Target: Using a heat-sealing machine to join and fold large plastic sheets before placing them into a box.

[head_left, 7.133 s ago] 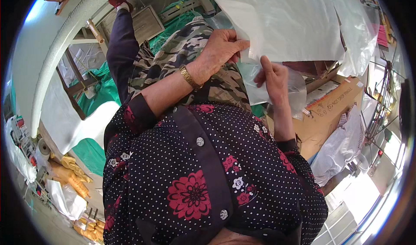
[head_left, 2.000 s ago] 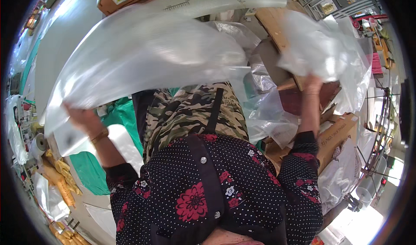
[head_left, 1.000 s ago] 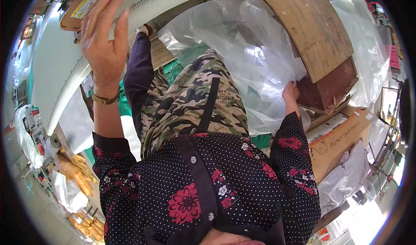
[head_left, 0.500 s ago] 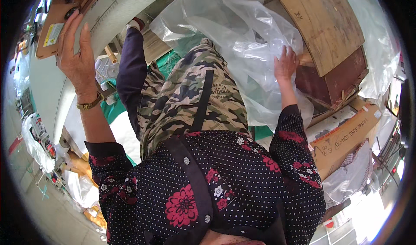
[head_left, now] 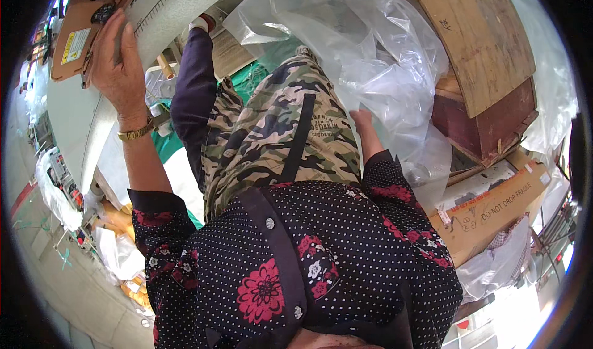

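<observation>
My left hand (head_left: 118, 71) is raised at the upper left against a brown sewing-machine-like housing (head_left: 67, 63) with a yellow and white label. Its fingers are stretched out with the thumb apart, fingertips close to a small black knob (head_left: 102, 13); whether they touch it I cannot tell. My right hand (head_left: 363, 125) hangs low beside my camouflage-trousered thigh (head_left: 272, 126), next to a large clear plastic sheet (head_left: 395, 83). Most of its fingers are out of sight, so its grip does not show.
A pale, curved tabletop (head_left: 154, 25) with a printed scale runs along the upper left. To the right stand a dark red wooden box (head_left: 488, 123) under a plywood board (head_left: 475, 40), and an opened cardboard carton (head_left: 494, 204). Green cloth (head_left: 167, 151) lies below the tabletop.
My right hand has left the plastic sheet's upper part and dropped toward my thigh. My left hand stays by the black knob, slightly shifted. The whole view has moved a little.
</observation>
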Motion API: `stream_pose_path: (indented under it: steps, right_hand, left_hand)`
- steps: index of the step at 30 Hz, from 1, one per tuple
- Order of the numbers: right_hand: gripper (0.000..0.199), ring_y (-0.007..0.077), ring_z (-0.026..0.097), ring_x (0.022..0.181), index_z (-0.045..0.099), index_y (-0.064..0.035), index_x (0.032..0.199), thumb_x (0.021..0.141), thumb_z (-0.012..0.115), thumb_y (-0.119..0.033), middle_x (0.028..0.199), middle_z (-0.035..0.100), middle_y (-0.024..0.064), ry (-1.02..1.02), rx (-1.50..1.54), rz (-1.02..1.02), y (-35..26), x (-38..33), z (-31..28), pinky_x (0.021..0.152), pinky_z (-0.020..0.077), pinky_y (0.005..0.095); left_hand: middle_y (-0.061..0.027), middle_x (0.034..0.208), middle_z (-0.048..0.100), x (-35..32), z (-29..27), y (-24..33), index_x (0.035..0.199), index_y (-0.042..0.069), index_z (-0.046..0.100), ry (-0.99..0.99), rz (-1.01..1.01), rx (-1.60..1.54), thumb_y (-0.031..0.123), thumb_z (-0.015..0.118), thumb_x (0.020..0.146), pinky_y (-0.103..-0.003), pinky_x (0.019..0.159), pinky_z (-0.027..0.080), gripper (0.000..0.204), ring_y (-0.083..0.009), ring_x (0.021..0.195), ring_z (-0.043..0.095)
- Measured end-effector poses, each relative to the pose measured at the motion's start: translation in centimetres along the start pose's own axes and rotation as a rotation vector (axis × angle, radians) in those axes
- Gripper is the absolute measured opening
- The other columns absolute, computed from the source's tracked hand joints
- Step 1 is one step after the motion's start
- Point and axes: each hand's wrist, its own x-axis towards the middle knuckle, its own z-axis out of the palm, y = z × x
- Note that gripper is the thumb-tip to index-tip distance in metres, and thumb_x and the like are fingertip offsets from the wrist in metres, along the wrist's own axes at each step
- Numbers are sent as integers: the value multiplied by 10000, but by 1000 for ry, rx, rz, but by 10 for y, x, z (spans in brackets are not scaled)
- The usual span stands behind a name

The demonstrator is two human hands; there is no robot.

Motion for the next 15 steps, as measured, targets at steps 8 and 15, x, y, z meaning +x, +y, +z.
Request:
stream_pose_path:
  steps: [8,15]
  right_hand:
    - [219,88,551,881,627,-108,1053,898,656,-261,935,615,-22,-68,883,-674,-212,-101,-104,710,455,278]
    - [55,188,550,877,643,-128,838,811,674,-164,872,586,20,237,131,-1792,-265,-355,-157,833,387,420]
  left_hand:
    - [-96,1086,697,-2,1,6,1094,18,679,74,32,-99,104,622,913,-320,873,507,209,-220,1003,661]
    - [-117,1123,684,-15,-39,61,1128,-20,654,-7,6,-402,31,573,909,-332,941,464,239,-209,1060,628]
